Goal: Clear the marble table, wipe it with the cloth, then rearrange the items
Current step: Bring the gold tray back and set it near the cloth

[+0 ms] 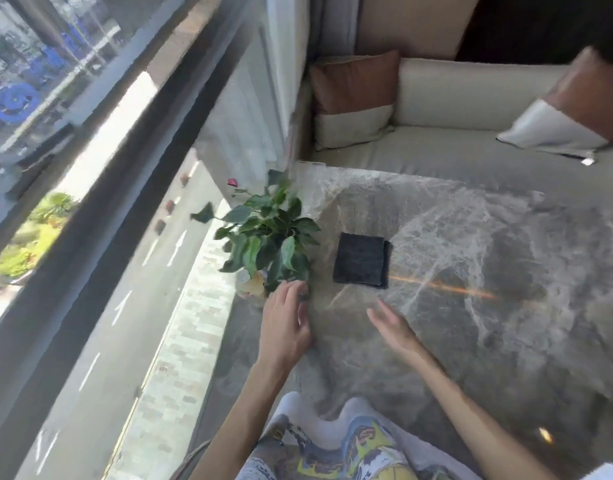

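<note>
**Head view.** A grey, white-veined marble table (506, 271) carries a dark grey, square folded cloth (362, 259), which lies flat and untouched. Just left of the cloth, at the table's window edge, stands a green leafy plant (267, 233) in a small, pale yellowish pot (251, 285). Its leaves reach toward the cloth without clearly touching it.

Nearer the person than the cloth and to its left, the left hand (286, 323) reaches toward the foot of the pot with loosely extended fingers. It is released and grasps nothing. Motion blur hides whether the fingertips touch the pot. Nearer than the cloth and slightly to its right, the right hand (390, 323) hovers over the marble with straight fingers, likewise released and empty. Beyond the cloth is a cream upholstered sofa (471, 98) with a brown-and-white cushion (353, 98).

**Step in hand, as judged:** clearing the table, with the plant as the item to lift away before wiping.

**To do the step well:**
- Bring both hands round the body of the pot, one from each side, and grip low rather than by stems or leaves.
- Keep the pot upright, since a wide crown over a small pot probably makes it top-heavy.
- Lift straight up before carrying it away from the cloth, so that trailing leaves do not drag the cloth.
- Set the plant down off the marble, leaving the cloth free for wiping.
</note>
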A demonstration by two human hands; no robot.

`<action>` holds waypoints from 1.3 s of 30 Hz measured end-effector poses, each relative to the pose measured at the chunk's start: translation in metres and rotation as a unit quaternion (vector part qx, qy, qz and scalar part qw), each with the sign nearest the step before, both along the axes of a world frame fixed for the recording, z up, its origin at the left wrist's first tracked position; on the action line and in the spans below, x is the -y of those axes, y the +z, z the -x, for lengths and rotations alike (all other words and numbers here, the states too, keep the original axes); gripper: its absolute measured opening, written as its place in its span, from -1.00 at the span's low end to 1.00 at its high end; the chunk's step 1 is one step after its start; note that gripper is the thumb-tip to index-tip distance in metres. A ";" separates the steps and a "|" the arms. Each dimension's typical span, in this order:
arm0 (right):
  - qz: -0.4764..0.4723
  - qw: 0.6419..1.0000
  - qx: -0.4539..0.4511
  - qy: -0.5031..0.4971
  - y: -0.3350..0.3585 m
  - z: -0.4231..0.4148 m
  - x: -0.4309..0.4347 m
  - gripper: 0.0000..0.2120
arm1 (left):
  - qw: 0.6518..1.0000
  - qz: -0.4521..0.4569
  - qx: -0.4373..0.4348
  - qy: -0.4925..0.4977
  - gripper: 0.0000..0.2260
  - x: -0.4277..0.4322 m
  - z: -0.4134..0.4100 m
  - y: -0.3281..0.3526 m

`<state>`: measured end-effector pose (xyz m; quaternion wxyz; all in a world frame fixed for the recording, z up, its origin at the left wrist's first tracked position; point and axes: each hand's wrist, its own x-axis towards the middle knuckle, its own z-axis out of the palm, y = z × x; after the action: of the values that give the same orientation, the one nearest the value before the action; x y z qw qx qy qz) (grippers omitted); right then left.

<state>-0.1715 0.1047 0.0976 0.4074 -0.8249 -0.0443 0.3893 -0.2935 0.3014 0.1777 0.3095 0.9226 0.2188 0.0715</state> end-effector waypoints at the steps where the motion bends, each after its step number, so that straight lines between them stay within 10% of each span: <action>1: 0.036 0.998 0.052 0.003 0.005 -0.002 0.026 -0.44 | 0.999 -0.024 0.000 -0.035 -0.66 0.010 -0.007 -0.005; 8: 0.118 0.976 0.070 -0.171 0.024 0.043 0.208 -0.52 | 0.937 -0.020 -0.251 -0.242 -0.52 0.143 -0.042 -0.050; 14: 0.112 0.948 -0.014 -0.298 0.012 0.096 0.338 -0.54 | 0.895 -0.010 -0.277 -0.350 -0.52 0.272 -0.047 -0.069; 27: 0.135 0.981 -0.096 -0.100 -0.001 0.037 0.547 -0.54 | 0.879 0.102 -0.333 -0.324 -0.57 0.468 -0.083 -0.072; 39: 0.109 0.948 -0.038 -0.295 -0.023 0.006 0.711 -0.56 | 0.899 0.140 -0.297 -0.289 -0.62 0.611 -0.150 -0.090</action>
<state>-0.1775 -0.6060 0.0751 0.4133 -0.8249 0.2597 0.2853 -0.1435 -0.3100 0.0877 0.3634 0.8705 0.0319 -0.3303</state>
